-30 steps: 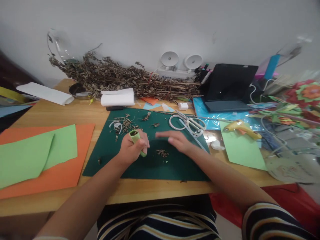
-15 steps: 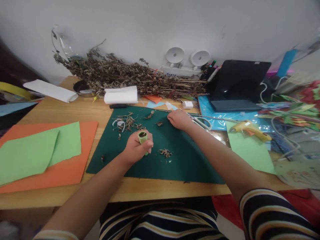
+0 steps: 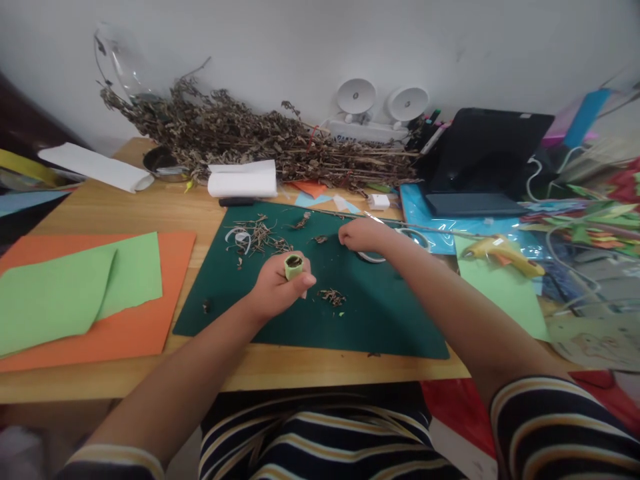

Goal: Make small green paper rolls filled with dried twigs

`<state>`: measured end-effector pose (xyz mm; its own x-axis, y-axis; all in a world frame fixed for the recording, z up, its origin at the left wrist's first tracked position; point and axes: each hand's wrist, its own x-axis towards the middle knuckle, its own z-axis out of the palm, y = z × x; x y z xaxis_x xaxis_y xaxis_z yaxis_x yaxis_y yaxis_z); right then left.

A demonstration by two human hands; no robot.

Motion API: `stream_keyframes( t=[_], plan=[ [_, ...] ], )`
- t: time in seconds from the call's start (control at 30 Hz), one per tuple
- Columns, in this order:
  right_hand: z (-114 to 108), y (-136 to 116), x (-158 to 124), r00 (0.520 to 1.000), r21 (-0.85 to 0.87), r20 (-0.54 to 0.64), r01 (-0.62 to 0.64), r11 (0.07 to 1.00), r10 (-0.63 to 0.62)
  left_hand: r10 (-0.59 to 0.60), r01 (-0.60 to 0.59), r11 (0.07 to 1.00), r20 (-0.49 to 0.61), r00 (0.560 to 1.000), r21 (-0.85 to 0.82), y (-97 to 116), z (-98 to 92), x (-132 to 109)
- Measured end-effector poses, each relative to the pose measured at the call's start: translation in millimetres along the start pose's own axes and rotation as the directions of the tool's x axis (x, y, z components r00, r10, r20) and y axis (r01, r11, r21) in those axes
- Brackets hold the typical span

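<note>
My left hand (image 3: pixel 277 288) is closed round a rolled light-green paper tube (image 3: pixel 293 267), held upright over the dark green cutting mat (image 3: pixel 240 303); dark dried bits show in the tube's open top. My right hand (image 3: pixel 363 235) is closed on the white scissors (image 3: pixel 373 255) near the mat's far right edge, with one handle loop showing below the fingers. A small heap of dried plant crumbs (image 3: pixel 331 296) lies on the mat between the hands, and another scatter of dried twigs (image 3: pixel 257 235) lies farther back.
A bundle of dried branches (image 3: pixel 260 143) runs along the back wall. Green and orange paper sheets (image 3: pixel 85 293) lie at the left. A yellow glue gun (image 3: pixel 500 253), a black tablet (image 3: pixel 480 160), a white paper roll (image 3: pixel 243 180) and coloured paper flowers (image 3: pixel 605 213) sit around the table.
My right hand went from hovering flat over the mat to the scissors at the back right, closed on them and pulled them slightly nearer. The left hand kept holding the tube.
</note>
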<state>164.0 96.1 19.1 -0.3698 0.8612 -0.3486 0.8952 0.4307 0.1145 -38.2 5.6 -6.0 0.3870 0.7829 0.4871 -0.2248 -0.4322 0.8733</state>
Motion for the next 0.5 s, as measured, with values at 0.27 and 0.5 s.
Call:
stream_keyframes(
  t=[0.27, 0.5],
  plan=[
    [-6, -9, -1, 0.999, -0.011, 0.041, -0.016, 1.0, 0.016, -0.011, 0.011, 0.995, 0.0, 1.0, 0.101, 0, -0.8, -1],
    [-3, -28, -17, 0.991, -0.014, 0.101, -0.092, 0.996, 0.093, -0.019, 0.013, 0.993, 0.047, 0.999, 0.121, 4, 1.2, 0]
  ],
)
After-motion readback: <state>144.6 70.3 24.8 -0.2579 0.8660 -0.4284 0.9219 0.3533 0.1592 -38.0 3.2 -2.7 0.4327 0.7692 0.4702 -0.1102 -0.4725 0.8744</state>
